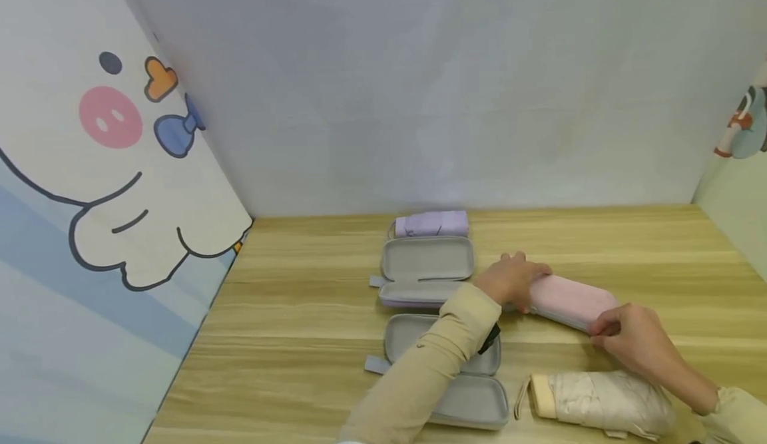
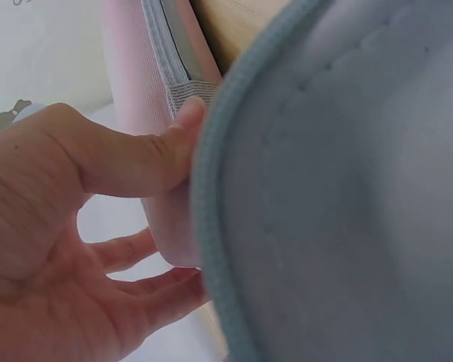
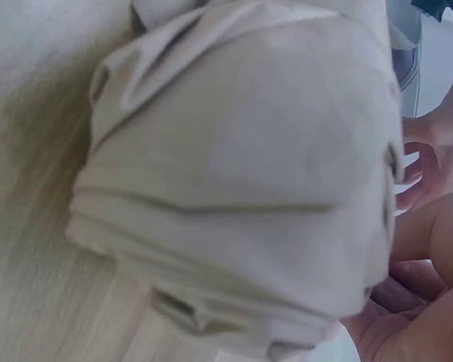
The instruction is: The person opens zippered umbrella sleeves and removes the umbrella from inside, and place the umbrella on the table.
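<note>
A pink hard-shell case [image 1: 572,299] with its lid down lies at an angle on the table, right of centre. My left hand [image 1: 512,280] grips its left end; in the left wrist view the thumb [image 2: 155,162] presses by a grey fabric tab on the zip band. At the case's right front corner, my right hand [image 1: 644,337] pinches with thumb and forefinger. Whether a zip puller sits between them is hidden. Just below that hand lies a folded beige umbrella [image 1: 605,401], which fills much of the right wrist view.
Left of the pink case, an open purple case [image 1: 428,257] with grey lining stands in front of a folded purple umbrella [image 1: 433,223]. Another open grey-lined case [image 1: 470,397] lies nearer, partly under my left sleeve [image 1: 419,371]. A pale wall [image 1: 449,98] backs the table.
</note>
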Demonstrator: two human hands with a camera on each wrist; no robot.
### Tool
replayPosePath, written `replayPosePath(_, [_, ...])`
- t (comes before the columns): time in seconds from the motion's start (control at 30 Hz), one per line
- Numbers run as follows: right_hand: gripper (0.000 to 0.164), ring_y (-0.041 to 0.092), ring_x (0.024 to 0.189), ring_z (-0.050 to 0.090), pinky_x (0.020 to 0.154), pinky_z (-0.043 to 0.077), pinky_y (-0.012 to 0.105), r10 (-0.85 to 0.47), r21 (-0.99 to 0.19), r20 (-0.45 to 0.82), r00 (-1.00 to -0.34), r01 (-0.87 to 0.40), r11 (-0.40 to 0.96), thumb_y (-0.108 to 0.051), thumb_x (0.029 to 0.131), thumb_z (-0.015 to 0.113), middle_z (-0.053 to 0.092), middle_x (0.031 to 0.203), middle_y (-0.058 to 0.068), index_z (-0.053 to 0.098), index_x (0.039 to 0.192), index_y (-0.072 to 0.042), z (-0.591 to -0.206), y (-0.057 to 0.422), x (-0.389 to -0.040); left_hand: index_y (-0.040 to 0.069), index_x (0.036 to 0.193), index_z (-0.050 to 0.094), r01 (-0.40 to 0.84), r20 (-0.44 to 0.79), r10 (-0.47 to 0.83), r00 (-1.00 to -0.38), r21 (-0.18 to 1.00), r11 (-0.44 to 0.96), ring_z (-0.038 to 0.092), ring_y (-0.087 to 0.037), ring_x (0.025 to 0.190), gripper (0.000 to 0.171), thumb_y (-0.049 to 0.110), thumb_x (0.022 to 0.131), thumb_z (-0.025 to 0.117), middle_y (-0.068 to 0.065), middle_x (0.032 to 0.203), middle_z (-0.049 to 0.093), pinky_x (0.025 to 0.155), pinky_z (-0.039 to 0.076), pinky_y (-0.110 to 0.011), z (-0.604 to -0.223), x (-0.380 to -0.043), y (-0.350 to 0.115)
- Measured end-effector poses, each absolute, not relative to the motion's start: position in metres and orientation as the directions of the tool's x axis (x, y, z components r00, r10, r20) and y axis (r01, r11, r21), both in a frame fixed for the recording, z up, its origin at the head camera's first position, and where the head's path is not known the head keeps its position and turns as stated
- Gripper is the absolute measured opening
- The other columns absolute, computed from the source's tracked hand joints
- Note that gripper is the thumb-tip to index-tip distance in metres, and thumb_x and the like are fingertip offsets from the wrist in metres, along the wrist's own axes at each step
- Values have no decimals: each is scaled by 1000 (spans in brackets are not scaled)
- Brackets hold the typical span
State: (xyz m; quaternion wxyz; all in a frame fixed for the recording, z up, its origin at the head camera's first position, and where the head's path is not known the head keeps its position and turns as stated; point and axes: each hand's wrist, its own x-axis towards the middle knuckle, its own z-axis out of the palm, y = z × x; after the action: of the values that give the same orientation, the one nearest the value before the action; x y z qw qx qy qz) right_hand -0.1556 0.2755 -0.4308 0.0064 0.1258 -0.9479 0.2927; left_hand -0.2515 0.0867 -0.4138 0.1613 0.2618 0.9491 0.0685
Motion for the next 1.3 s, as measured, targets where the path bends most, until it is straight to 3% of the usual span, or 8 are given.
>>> replayPosePath(0.43, [13,2,56,56,53,45,21,-213,-549,81,-974,-222,806,4,66,76,66,64,1,70,67,-7,-432,277,-158,35,130,52,451,-244,499,-831,229,863,41,-13,87,67,30,71,84,6,113,52,65,40,-23,-412,-242,87])
replayPosePath(0.67, [13,2,56,55,52,46,22,-248,-549,97,-964,-260,794,5,65,76,66,64,1,69,67,-6,-433,276,-161,28,115,57,433,-259,482,-837,223,873,43,-14,88,58,34,66,87,4,108,52,65,41,-24,-414,-241,87])
replayPosePath(1.3, [12,6,58,57,55,48,22,-337,-525,111,-935,-343,779,6,65,75,66,65,1,69,68,-4,-429,261,-177,22,104,58,379,-274,436,-857,235,895,45,-15,85,58,44,59,88,3,99,52,67,41,-25,-412,-241,87])
